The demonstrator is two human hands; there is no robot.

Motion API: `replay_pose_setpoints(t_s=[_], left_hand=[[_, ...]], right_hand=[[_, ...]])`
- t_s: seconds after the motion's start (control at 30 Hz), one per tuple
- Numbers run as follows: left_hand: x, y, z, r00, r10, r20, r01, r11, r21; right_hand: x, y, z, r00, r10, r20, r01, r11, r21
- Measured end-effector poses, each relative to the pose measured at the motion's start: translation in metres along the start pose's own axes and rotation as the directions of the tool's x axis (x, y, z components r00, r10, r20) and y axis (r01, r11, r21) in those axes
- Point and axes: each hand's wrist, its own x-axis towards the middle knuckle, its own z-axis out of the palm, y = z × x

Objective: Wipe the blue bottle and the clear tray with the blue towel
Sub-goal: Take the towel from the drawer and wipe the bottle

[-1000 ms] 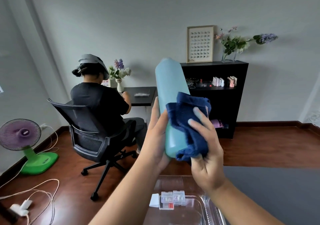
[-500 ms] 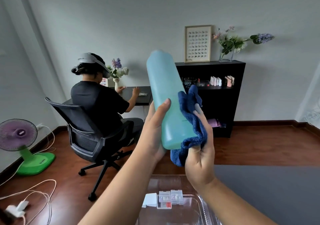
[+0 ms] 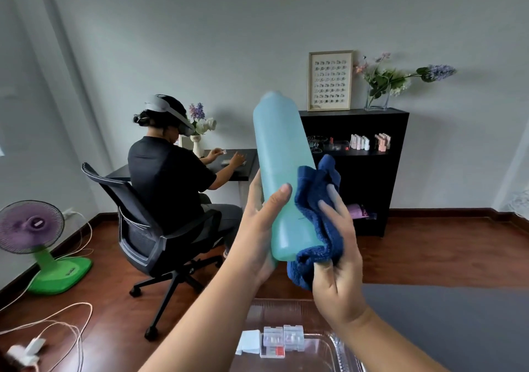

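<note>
I hold the light blue bottle (image 3: 282, 160) up in the air in front of me, tilted with its top leaning left. My left hand (image 3: 257, 228) grips its lower part, thumb across the front. My right hand (image 3: 339, 263) holds the dark blue towel (image 3: 317, 220) bunched against the bottle's right side and bottom edge. The clear tray (image 3: 340, 351) lies low on the table beneath my arms, partly cut off by the frame.
Small clear boxes (image 3: 282, 340) and a white piece lie by the tray's far edge. A person sits on an office chair (image 3: 148, 237) at a desk to the left. A black shelf (image 3: 369, 168) stands behind, a fan (image 3: 34, 228) and cables at far left.
The bottle has tilted with its top leaning further left. The towel has slid from the front of the bottle to its right side and bottom edge.
</note>
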Motion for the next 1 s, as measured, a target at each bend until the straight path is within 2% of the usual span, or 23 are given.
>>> replay_pose_setpoints(t_s=[0.1,0.17,0.2,0.27,0.33,0.37,0.43,0.5,0.57,0.6,0.67,0.77,0.83,0.9,1.0], left_hand=[[0.003,0.007,-0.007,0.998,-0.055,0.017,0.054,0.998,0.045],[0.007,0.009,-0.009,0.99,-0.14,0.003,0.14,0.988,0.059],[0.007,0.009,-0.008,0.984,-0.179,0.014,0.179,0.984,0.016],[0.005,0.004,-0.003,0.973,-0.224,0.055,0.228,0.968,-0.108],[0.005,-0.001,-0.001,0.978,-0.206,0.035,0.209,0.963,-0.169],[0.004,-0.001,-0.003,0.985,-0.172,0.015,0.172,0.973,-0.151],[0.007,0.001,-0.008,0.993,-0.115,-0.006,0.115,0.993,-0.026],[0.012,0.006,-0.011,0.996,-0.081,-0.026,0.084,0.985,0.153],[0.014,0.007,-0.011,0.996,-0.077,-0.034,0.083,0.973,0.217],[0.014,0.007,-0.008,0.994,-0.104,-0.028,0.108,0.976,0.188],[0.013,0.003,-0.003,0.995,-0.098,0.004,0.096,0.986,0.136],[0.013,-0.005,-0.001,1.0,-0.01,0.005,0.009,0.992,0.125],[0.013,-0.008,0.001,1.0,-0.023,-0.014,0.023,0.998,0.065],[0.013,-0.006,-0.001,0.999,-0.047,-0.025,0.048,0.998,0.032],[0.017,0.006,-0.003,0.992,-0.126,-0.013,0.126,0.988,0.09]], right_hand=[[0.021,0.002,-0.018,0.943,-0.154,0.294,0.209,0.964,-0.167],[0.034,0.005,-0.024,0.896,-0.22,0.385,0.32,0.922,-0.219],[0.034,0.006,-0.022,0.905,-0.231,0.358,0.319,0.924,-0.21],[0.024,0.005,-0.012,0.963,-0.198,0.186,0.226,0.964,-0.143],[0.009,0.006,-0.001,0.995,-0.096,0.002,0.096,0.995,-0.039],[0.004,0.005,0.002,0.998,-0.054,-0.04,0.054,0.999,-0.007],[0.005,0.005,-0.002,0.998,-0.056,0.03,0.057,0.998,-0.013],[0.015,0.006,-0.012,0.975,-0.127,0.184,0.147,0.984,-0.1],[0.025,0.009,-0.019,0.939,-0.196,0.282,0.251,0.952,-0.175],[0.027,0.01,-0.02,0.938,-0.213,0.273,0.268,0.946,-0.185],[0.02,0.009,-0.014,0.974,-0.171,0.15,0.194,0.968,-0.157],[0.003,0.005,0.002,0.995,0.031,-0.092,-0.024,0.997,0.077],[0.0,0.002,0.007,0.983,0.09,-0.162,-0.064,0.984,0.164],[0.006,0.0,0.003,0.989,0.095,-0.113,-0.078,0.985,0.152],[0.016,0.002,-0.014,0.992,-0.025,0.12,0.023,1.0,0.017]])
